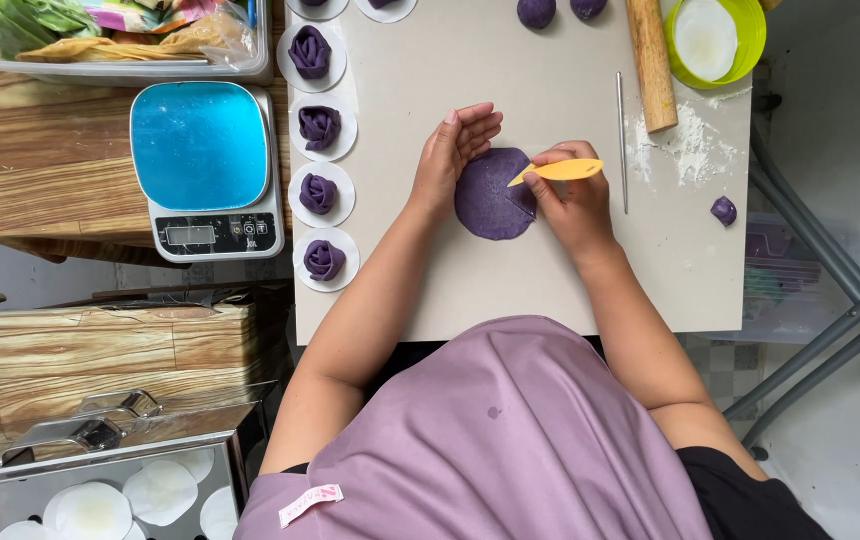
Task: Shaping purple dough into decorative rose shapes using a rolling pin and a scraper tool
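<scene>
Head cam showed the left hand (455,150) lying flat against a purple dough disc (491,195) mid-bench, right hand (572,200) pinching a yellow cutter (562,171) at its edge (four dough roses (319,128) finished, two balls (536,11) looked untouched).

The person wears a loose mauve top (510,430) — soft, matte cloth with a few shallow folds across the chest and a small dark spot near its middle. At the lower hem sits a small pale pink tag (310,503) with tiny print, set at a slant. Under the top, at the right side, a strip of black cloth (740,495) shows — a darker layer beneath. The forearms are bare from the elbow down; no sleeves reach them. The left hand (455,150) and right hand (570,200) are bare, with short, plain nails.
</scene>
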